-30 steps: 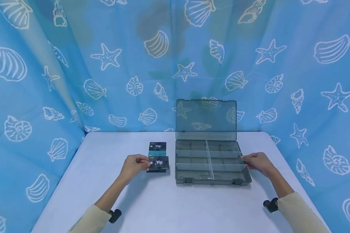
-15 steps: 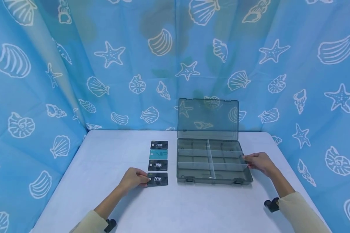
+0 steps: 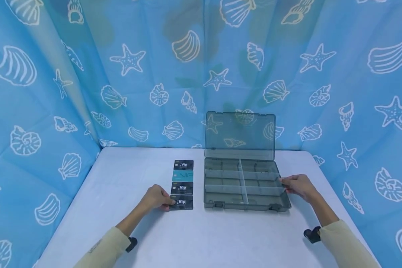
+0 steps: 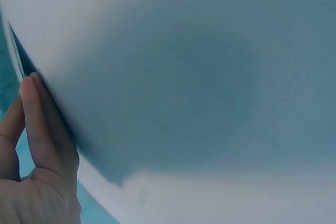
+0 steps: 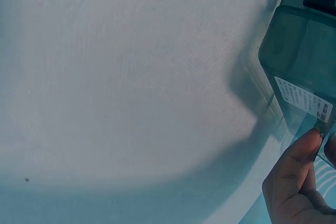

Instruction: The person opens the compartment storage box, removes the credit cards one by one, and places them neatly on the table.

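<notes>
My left hand [image 3: 157, 198] pinches the left edge of a black Vip card [image 3: 185, 203], the nearest in a column of cards on the table. Behind it lie another black Vip card [image 3: 182, 188], a teal VIP card [image 3: 183, 175] and a black Vip card [image 3: 184, 164] at the back. In the left wrist view my thumb and fingers hold the card edge-on. To the right, a grey see-through divider box [image 3: 254, 205] stands with its lid [image 3: 240, 136] raised. My right hand [image 3: 299, 186] grips its right side wall, thumb over the rim.
White cloth covers the table [image 3: 221, 238]. A blue curtain [image 3: 154, 56] with shell and starfish prints surrounds its back and sides. Clear dividers [image 3: 242, 182] split the box into several compartments, with no items seen inside. A printed label [image 5: 304, 98] shows on the box's side.
My left hand has brought the black card down from above the column to its front end, then slid it back against the third card. The right hand keeps its grip on the box.
</notes>
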`<state>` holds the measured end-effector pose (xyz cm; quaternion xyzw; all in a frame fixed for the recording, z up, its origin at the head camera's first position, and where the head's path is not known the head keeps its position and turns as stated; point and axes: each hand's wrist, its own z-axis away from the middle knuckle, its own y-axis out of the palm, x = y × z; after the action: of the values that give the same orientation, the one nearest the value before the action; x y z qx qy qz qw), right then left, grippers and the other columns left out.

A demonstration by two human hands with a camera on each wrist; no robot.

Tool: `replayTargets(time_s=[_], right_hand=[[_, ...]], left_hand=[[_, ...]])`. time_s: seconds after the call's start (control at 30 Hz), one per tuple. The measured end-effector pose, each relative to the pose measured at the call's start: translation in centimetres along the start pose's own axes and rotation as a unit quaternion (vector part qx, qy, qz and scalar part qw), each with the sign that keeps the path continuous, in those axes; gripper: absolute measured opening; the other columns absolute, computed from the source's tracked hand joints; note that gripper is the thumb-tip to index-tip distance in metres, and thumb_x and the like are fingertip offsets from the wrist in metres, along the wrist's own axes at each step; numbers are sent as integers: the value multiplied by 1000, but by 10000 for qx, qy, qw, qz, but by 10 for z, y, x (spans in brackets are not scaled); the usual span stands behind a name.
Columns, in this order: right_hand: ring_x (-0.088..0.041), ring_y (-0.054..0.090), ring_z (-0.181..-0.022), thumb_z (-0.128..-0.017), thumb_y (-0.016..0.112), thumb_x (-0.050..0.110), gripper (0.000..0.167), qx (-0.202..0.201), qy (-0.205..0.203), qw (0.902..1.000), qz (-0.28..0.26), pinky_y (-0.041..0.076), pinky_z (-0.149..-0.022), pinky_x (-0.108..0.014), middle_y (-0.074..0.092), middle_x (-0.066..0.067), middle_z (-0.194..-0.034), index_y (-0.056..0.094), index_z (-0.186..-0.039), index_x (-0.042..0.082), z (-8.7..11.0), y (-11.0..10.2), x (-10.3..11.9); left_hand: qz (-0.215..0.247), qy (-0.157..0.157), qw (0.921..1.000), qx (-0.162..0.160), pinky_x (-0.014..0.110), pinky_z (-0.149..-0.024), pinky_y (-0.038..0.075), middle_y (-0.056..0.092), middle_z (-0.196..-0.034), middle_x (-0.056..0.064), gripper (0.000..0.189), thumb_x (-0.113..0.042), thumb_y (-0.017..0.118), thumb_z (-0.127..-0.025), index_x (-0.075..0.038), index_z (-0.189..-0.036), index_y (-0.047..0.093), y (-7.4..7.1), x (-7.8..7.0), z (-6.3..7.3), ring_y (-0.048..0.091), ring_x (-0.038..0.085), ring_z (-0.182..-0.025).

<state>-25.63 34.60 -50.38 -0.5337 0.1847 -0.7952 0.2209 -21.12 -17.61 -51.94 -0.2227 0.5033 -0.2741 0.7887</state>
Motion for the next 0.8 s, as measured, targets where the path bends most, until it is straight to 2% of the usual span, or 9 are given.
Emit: replayTargets(time_s=[0.23,0.37,0.5,0.67,0.73,0.8], right_hand=[[-20,62,-81,-97,61,32,54,-39,26,10000,32,58,-76,-32,61,-15,-99,51,-124,-14,0,-2,-1],[-21,63,-82,-98,60,32,53,-40,33,10000,72,57,-77,-32,60,-16,-99,52,-123,-13,0,-3,0],[-20,62,-82,-98,60,32,52,-13,49,10000,46,57,-76,-29,60,-14,-97,53,-122,-13,-1,-3,-2],[-25,64,-86,-98,59,34,55,12,134,9997,215,58,-76,-31,61,-19,-101,52,-124,-14,-2,-6,-1],[-34,63,-95,-99,54,41,65,34,94,9987,506,58,-80,-37,58,-27,-110,46,-128,-16,-1,-7,5],[-44,58,-106,-99,48,51,78,-162,-147,9943,1044,56,-85,-47,52,-35,-122,39,-135,-17,1,-6,14]], left_hand=[[-386,-170,9991,92,23,-55,48,66,-66,8,29,-18,87,-72,-2,-80,63,-3,-8,-9,66,16,-55],[-698,-227,9973,72,24,-55,45,65,-64,8,34,-22,88,-71,0,-81,63,-5,-11,-8,65,15,-54],[-1001,-155,9948,67,24,-54,42,64,-61,7,36,-25,88,-72,0,-80,64,-6,-14,-6,63,14,-51],[-826,-140,9964,162,22,-52,43,65,-61,7,32,-25,87,-74,-2,-76,64,-5,-14,-6,63,14,-49],[-706,-161,9971,244,21,-51,44,65,-61,8,32,-27,85,-76,-2,-74,65,-7,-14,-7,64,15,-50],[-565,46,9982,204,23,-52,48,66,-63,8,32,-30,80,-82,-2,-76,66,-9,-16,-9,65,16,-52]])
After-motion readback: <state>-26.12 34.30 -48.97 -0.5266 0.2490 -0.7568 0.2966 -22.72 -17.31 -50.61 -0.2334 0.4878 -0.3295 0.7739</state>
